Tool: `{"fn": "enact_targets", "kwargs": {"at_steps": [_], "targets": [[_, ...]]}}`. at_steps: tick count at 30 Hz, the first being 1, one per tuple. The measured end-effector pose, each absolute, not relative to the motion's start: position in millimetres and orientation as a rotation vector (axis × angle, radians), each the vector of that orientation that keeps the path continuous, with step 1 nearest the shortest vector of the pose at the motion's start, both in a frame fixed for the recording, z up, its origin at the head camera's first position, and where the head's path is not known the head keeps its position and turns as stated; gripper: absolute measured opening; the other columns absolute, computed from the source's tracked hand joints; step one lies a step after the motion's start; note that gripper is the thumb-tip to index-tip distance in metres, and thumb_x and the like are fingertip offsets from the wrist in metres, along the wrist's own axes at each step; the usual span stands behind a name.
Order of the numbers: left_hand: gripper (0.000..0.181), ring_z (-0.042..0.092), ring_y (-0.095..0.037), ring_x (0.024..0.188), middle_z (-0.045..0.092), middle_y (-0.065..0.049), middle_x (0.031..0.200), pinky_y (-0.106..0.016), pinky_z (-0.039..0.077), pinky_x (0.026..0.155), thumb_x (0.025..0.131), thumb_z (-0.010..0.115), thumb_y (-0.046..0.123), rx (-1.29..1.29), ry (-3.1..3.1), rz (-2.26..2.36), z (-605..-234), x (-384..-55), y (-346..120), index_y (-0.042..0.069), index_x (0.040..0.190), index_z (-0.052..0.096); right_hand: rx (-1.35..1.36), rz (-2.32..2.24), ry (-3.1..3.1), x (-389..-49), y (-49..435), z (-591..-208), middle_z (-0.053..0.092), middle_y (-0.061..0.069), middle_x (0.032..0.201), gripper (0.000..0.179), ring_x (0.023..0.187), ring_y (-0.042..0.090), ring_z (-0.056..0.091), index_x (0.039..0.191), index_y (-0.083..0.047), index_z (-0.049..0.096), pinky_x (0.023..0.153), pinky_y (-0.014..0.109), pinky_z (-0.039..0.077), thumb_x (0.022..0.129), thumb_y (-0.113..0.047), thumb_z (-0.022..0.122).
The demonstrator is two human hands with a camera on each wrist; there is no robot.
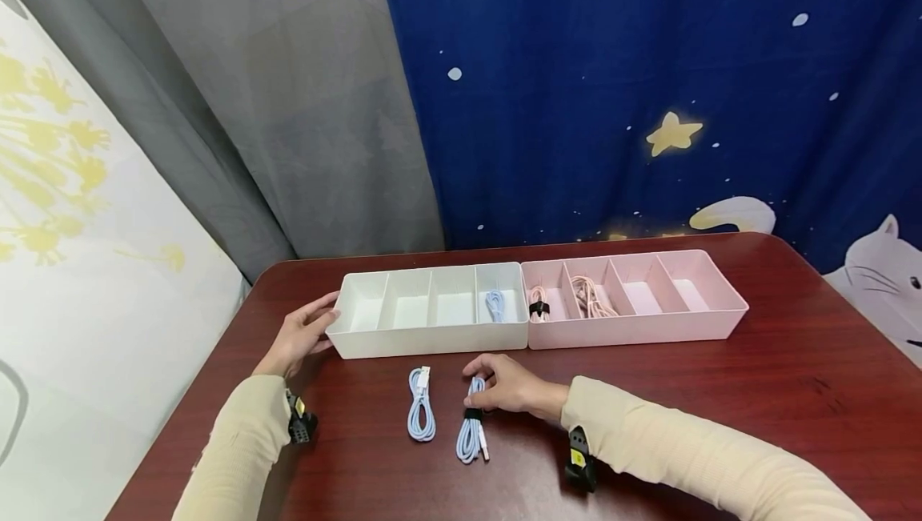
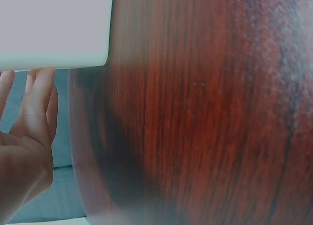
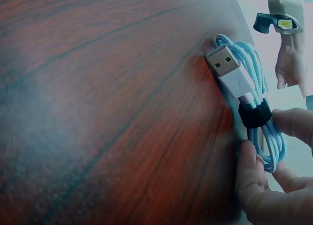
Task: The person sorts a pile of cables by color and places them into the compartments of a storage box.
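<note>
My right hand [image 1: 510,385] pinches a coiled light-blue USB cable [image 1: 471,437] near its upper end. A black strap [image 3: 255,113] binds the coil, and its silver and white USB plug [image 3: 231,71] shows in the right wrist view. To the left lies a second coiled blue USB cable [image 1: 421,409], with no strap visible on it. My left hand [image 1: 301,337] touches the left end of the white divided box [image 1: 432,342], its fingers fairly straight against the end wall. In that box's rightmost compartment sits another blue cable [image 1: 495,306].
A pink divided box [image 1: 634,330] stands end to end with the white one. Its leftmost compartment holds a strapped pink cable [image 1: 539,305], the second a looser pink cable [image 1: 592,299]. Curtains [image 1: 547,145] hang behind the dark wooden table [image 1: 374,481].
</note>
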State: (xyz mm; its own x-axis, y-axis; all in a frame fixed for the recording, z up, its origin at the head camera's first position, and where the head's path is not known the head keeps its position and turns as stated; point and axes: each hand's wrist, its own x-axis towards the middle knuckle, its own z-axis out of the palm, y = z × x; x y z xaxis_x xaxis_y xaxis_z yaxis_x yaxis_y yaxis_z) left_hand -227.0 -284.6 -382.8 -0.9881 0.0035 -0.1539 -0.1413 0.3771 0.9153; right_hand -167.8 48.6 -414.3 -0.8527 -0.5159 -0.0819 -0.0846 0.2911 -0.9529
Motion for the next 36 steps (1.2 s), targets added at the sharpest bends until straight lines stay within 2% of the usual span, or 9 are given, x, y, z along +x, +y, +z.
{"fn": "enact_targets", "kwargs": {"at_steps": [19,36], "targets": [[0.054,0.056,-0.008,0.087,0.037,-0.019,0.133,-0.035,0.048,0.078,0.090,0.050,0.034,-0.147,2.489,1.680,-382,-226,-283,0.018,0.139,0.032,-0.553,-1.611,2.128,-165,51,-410,0.048,0.009,0.084,0.034,0.060,0.010,0.052,0.104,0.007,0.052,0.054,0.024,0.048,0.073,0.003,0.067],[0.053,0.056,-0.008,0.086,0.038,-0.019,0.133,-0.036,0.048,0.078,0.091,0.050,0.033,-0.149,2.491,1.690,-382,-226,-283,0.017,0.138,0.033,-0.470,-1.783,1.958,-155,52,-406,0.049,0.013,0.094,0.037,0.068,0.014,0.056,0.110,0.011,0.047,0.058,0.033,0.052,0.075,0.011,0.058]]}}
